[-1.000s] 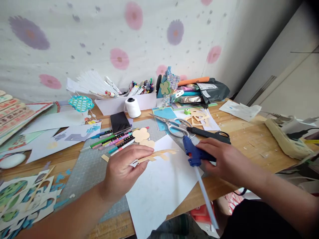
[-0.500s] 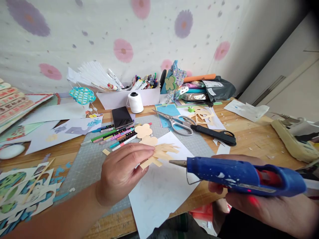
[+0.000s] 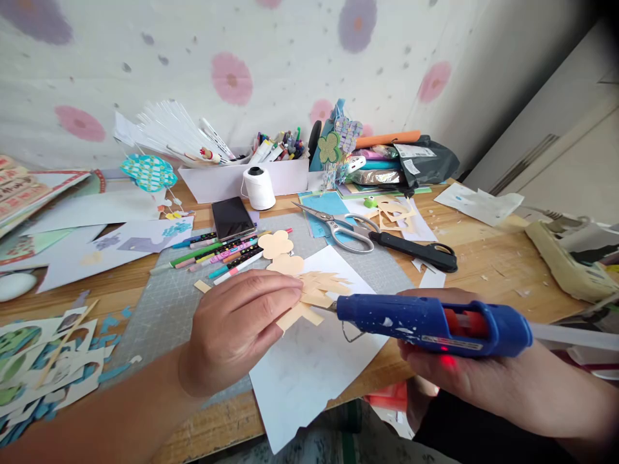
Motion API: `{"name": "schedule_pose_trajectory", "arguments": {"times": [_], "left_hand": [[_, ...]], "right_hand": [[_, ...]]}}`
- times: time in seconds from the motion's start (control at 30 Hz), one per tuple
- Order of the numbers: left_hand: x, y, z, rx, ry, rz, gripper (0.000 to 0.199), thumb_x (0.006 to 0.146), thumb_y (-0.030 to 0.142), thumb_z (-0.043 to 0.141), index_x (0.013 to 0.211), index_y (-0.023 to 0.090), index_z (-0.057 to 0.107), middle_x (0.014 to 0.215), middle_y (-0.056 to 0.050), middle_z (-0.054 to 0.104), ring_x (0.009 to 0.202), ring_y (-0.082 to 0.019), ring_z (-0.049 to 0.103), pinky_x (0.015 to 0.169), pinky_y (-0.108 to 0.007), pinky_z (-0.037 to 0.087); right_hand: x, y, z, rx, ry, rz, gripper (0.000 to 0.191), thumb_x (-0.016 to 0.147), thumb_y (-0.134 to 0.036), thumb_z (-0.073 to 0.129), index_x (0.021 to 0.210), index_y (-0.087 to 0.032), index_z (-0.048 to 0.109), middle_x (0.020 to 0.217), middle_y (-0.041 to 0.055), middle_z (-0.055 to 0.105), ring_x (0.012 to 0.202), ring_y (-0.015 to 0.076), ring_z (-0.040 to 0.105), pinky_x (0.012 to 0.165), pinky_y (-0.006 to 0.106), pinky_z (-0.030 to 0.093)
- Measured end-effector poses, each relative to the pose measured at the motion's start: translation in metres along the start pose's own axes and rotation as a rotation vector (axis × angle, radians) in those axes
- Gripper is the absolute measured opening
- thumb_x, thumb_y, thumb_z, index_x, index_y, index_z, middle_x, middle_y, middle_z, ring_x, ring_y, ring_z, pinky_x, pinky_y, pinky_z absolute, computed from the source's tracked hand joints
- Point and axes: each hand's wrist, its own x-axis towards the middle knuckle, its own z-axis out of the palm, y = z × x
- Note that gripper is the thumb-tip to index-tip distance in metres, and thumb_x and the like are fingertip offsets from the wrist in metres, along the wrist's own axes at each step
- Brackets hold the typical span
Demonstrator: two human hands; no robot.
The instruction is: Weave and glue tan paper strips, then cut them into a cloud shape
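Nearly level, the gun [image 3: 411, 321] points at the fringe [image 3: 323, 288]

Scraps [image 3: 58, 370] lie at far left. Next come markers [image 3: 225, 255] on the mat [image 3: 162, 316], with a phone [image 3: 233, 218] just behind them. The left hand [image 3: 242, 322] pinches the tan paper fringe between thumb and fingers, above a white sheet [image 3: 304, 386]; two pale cut-outs [image 3: 275, 245] show just beyond. Scissors [image 3: 331, 222] lie farther back. The gun's nozzle is at the fringe's right side; whether they touch, I cannot tell. The right hand [image 3: 503, 380] is closed around the gun, whose red light glows on the thumb.
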Motion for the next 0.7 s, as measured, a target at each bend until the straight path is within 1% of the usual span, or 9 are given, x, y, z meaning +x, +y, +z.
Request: {"name": "schedule_pose_trajectory", "arguments": {"times": [0.07,0.13,0.2,0.3,0.43,0.53,0.7], "left_hand": [[-0.0002,0.0000,0.0001,0.011,0.000,0.013,0.029,0.078,0.001,0.065,0.104,0.015,0.067,0.099,-0.011,0.076,0.096,-0.020,0.070,0.089,-0.028,0.054],[0.0000,0.0001,0.0004,0.015,0.004,0.017,0.029,0.078,0.001,0.065,0.103,0.016,0.067,0.099,-0.010,0.076,0.095,-0.019,0.071,0.088,-0.027,0.054],[0.0005,0.0005,0.0008,0.011,0.006,0.020,0.028,0.078,0.001,0.065,0.102,0.016,0.067,0.098,-0.010,0.077,0.094,-0.019,0.071,0.087,-0.026,0.054],[0.0019,0.0014,0.0009,0.004,0.001,0.015,0.026,0.079,0.002,0.065,0.101,0.015,0.067,0.095,-0.009,0.077,0.092,-0.018,0.071,0.085,-0.026,0.054],[0.0043,0.0031,0.0001,-0.005,0.001,-0.003,0.027,0.079,0.002,0.063,0.101,0.018,0.067,0.095,-0.008,0.077,0.092,-0.018,0.072,0.084,-0.026,0.055],[0.0057,0.0041,0.0008,-0.010,0.007,-0.015,0.029,0.078,0.001,0.063,0.100,0.019,0.067,0.094,-0.007,0.077,0.091,-0.019,0.072,0.083,-0.027,0.056],[0.0069,0.0048,0.0026,-0.028,0.020,-0.023,0.032,0.077,0.000,0.059,0.099,0.022,0.067,0.094,-0.006,0.077,0.090,-0.019,0.073,0.081,-0.030,0.058]], "right_hand": [[0.0003,0.0011,0.0009,-0.042,-0.068,-0.032,0.004,0.073,-0.024,0.056,0.070,-0.023,0.059,0.061,0.0013,0.068,0.051,0.0193,0.063,0.046,0.028,0.055],[0.0011,0.0006,0.0013,-0.051,-0.106,-0.046,0.011,0.076,-0.024,0.053,0.066,-0.023,0.056,0.058,0.0010,0.066,0.050,0.0191,0.062,0.045,0.027,0.053],[0.0022,-0.0012,0.0013,-0.011,-0.143,-0.031,0.013,0.077,-0.025,0.053,0.063,-0.023,0.054,0.055,0.0002,0.066,0.048,0.0187,0.062,0.044,0.026,0.052],[0.0035,-0.0034,0.0004,0.027,-0.159,0.005,0.011,0.074,-0.025,0.053,0.063,-0.023,0.054,0.056,0.0002,0.066,0.047,0.0186,0.061,0.040,0.025,0.050],[0.0046,-0.0036,-0.0011,0.056,-0.196,0.014,0.009,0.071,-0.025,0.053,0.063,-0.023,0.054,0.055,0.0000,0.065,0.047,0.0183,0.060,0.040,0.025,0.050],[0.0049,-0.0037,-0.0007,0.036,-0.158,-0.002,0.008,0.071,-0.023,0.054,0.064,-0.023,0.056,0.056,0.0000,0.065,0.047,0.0172,0.058,0.040,0.025,0.050],[0.0041,-0.0047,0.0009,0.111,-0.204,0.045,0.007,0.071,-0.023,0.053,0.064,-0.023,0.055,0.057,0.0011,0.067,0.052,0.0201,0.062,0.042,0.026,0.048]]}}
